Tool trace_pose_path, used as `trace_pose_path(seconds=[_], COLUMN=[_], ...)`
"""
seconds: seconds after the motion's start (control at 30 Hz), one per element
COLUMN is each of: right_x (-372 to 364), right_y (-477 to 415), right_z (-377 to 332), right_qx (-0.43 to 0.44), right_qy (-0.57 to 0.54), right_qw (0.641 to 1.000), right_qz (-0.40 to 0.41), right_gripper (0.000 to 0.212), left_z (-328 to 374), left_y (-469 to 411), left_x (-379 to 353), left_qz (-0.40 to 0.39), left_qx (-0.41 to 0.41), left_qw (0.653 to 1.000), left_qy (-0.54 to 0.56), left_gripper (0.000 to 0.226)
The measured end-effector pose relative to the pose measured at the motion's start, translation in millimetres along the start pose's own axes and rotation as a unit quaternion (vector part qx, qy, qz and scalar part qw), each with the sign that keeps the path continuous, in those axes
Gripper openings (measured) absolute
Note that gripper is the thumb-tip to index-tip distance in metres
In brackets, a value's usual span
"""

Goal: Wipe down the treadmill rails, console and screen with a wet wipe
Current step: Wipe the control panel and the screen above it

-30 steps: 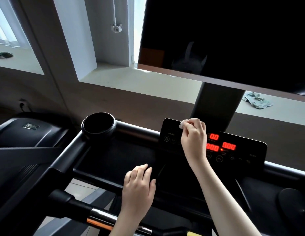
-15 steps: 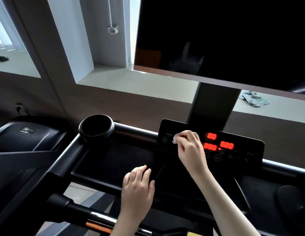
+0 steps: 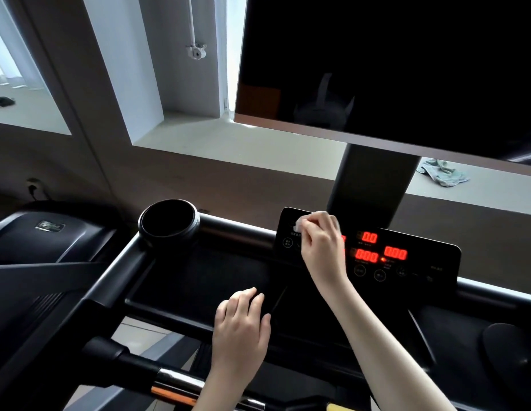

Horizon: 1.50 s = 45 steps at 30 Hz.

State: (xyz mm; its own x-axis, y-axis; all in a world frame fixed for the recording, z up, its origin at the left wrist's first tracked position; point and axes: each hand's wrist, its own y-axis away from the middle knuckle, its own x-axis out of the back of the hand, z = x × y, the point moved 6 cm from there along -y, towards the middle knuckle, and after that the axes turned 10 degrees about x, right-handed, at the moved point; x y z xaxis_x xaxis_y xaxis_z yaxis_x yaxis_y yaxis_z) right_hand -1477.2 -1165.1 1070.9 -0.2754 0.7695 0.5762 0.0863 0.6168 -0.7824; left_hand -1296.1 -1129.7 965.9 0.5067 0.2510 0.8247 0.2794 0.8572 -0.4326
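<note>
The wet wipe (image 3: 301,222) is up at the top left corner of the control panel (image 3: 421,262), held against the glossy black face by the right hand (image 3: 323,247). The grip there is a pinch, thumb and fingertips drawn together on a small white wad, with just one pale edge showing past the fingers. The left hand (image 3: 240,330) lies on the front edge of the console tray (image 3: 204,280), fingers loose and holding nothing; it reads as a brace. As for handling, that wipe looks feather-light, limp and damp, with no stiffness of its own, so it should go only where the fingertips drive it and will likely roll or fold if dragged by one corner. The best hold is probably bunched, as it is now, with the pads right behind the cloth. On gloss like this it should glide easily, so light pressure seems wise, since the lit red readouts (image 3: 369,237) and round touch buttons sit just right of the hand and a firm press could trigger one. The big dark screen (image 3: 406,69) above probably wants the wipe opened flat under spread fingers to avoid streaks. For the handrail (image 3: 175,381) at the near left, wrapping it around the bar looks like the better hold.
</note>
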Motion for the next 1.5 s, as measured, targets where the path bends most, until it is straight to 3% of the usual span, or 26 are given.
trace_pose_path(seconds=[0.1, 0.23, 0.4, 0.57, 0.7, 0.87, 1.03, 1.2, 1.37, 1.5], right_x=[-9, -6, -27, -17, -26, -11, -19, -5, 1, 18], right_y=[-9, -32, -24, -30, 2, -6, 26, 20, 43, 37], right_z=[-7, 2, -19, -8, -27, -11, -27, -14, -14, 5], right_qx=[0.072, -0.020, 0.104, 0.038, 0.161, 0.055, 0.159, 0.044, 0.091, -0.023], right_qy=[-0.006, 0.008, -0.026, -0.009, -0.067, -0.032, -0.079, -0.031, -0.023, 0.011], right_qw=[0.996, 1.000, 0.989, 0.998, 0.973, 0.997, 0.973, 0.997, 0.992, 1.000], right_qz=[-0.050, 0.006, -0.106, -0.046, -0.149, -0.053, -0.149, -0.050, -0.087, -0.001], right_gripper=[0.019, 0.017, 0.021, 0.021, 0.019, 0.019, 0.020, 0.017, 0.021, 0.013], left_z=[0, -1, -1, -2, -1, -1, -1, -2, -1, -1], left_y=[0, -1, 0, 0, -1, -1, 0, 0, 0, -1], left_x=[0, 0, -1, -1, 0, -2, -2, -2, -1, 0], left_qz=[0.000, -0.012, -0.020, -0.012, -0.009, 0.001, -0.010, -0.010, -0.006, 0.000], left_qx=[-0.003, 0.005, 0.005, 0.008, 0.004, 0.003, 0.006, 0.006, 0.003, 0.003], left_qw=[1.000, 1.000, 1.000, 1.000, 1.000, 1.000, 1.000, 1.000, 1.000, 1.000], left_qy=[0.004, 0.000, 0.002, -0.002, -0.005, -0.004, -0.002, -0.002, -0.002, -0.003], left_gripper=[0.041, 0.041, 0.041, 0.041, 0.041, 0.040, 0.041, 0.041, 0.042, 0.042])
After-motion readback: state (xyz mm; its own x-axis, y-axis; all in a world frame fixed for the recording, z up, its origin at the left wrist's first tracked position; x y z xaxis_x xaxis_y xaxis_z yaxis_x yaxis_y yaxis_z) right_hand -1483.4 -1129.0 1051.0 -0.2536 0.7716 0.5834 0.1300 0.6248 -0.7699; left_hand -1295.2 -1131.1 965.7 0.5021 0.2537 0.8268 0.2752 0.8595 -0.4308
